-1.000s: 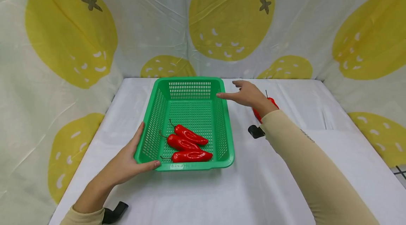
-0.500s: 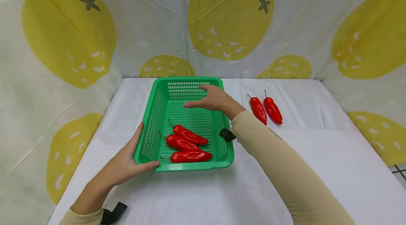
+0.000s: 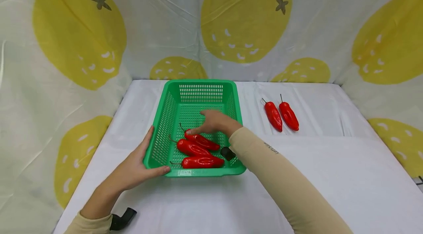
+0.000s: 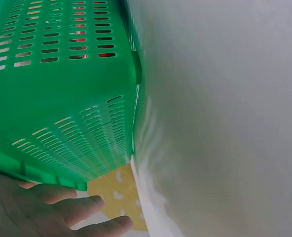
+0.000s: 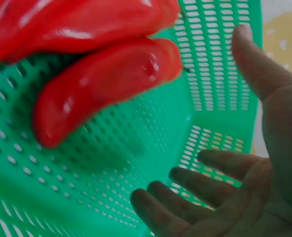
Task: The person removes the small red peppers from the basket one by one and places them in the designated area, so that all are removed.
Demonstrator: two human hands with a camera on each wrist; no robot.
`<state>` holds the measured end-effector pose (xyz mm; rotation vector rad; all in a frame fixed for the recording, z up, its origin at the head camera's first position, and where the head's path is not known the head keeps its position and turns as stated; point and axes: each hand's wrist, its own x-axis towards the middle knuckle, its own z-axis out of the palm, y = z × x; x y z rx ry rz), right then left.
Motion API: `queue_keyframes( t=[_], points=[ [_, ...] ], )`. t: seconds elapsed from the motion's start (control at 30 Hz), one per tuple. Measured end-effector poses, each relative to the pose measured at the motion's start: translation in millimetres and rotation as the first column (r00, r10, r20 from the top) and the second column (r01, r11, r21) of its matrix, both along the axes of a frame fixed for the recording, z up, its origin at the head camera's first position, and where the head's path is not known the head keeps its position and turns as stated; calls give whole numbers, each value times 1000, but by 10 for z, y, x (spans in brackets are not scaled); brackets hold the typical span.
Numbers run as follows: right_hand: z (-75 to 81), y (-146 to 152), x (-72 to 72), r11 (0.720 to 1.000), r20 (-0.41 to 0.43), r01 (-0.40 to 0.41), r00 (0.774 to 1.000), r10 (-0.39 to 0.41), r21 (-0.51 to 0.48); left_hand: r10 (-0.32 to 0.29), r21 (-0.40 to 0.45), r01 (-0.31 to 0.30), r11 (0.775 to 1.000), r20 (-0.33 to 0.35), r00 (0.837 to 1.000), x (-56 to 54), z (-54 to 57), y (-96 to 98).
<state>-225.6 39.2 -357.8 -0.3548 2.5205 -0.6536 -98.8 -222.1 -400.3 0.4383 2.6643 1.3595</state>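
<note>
The green plastic basket [image 3: 236, 116] stands on the white-covered table with three red peppers [image 3: 202, 162] lying in its near half. My left hand [image 3: 133, 169] rests against the basket's near left corner, thumb on the front rim and straight fingers along the outer left side. In the left wrist view, those fingers [image 4: 82, 210] extend beside the slotted wall. My right hand [image 3: 213, 122] reaches inside the basket, thumb close over the farthest pepper [image 5: 111, 84]. The right wrist view shows its fingers spread and holding nothing.
Two more red peppers [image 3: 273, 116] lie side by side on the table, right of the basket. A lemon-printed cloth [image 3: 244, 17] hangs behind and along both sides. Black wrist-camera mounts [image 3: 123, 219] stick out at both cuffs.
My right hand has moved left from beyond the basket's right rim, then down and nearer over the peppers. The two table peppers have come into full sight. My left hand keeps its place.
</note>
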Motion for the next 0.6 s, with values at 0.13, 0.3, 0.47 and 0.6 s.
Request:
queue_keyframes(
  t=[0.13,0.3,0.47,0.6],
  points=[
    [-100,-31,50,1000,49,-10,999,10,9,2,-2,-2,1000,0,1000,7,-6,8],
    [-152,-42,83,998,86,-25,996,20,49,4,-10,-4,1000,-2,1000,13,-8,13],
    [-161,-36,84,996,78,-55,996,49,66,7,-16,-7,1000,-21,1000,6,2,3],
    [-190,-13,79,997,99,-71,993,67,44,5,-14,-5,1000,-18,1000,4,4,-1]
  ],
)
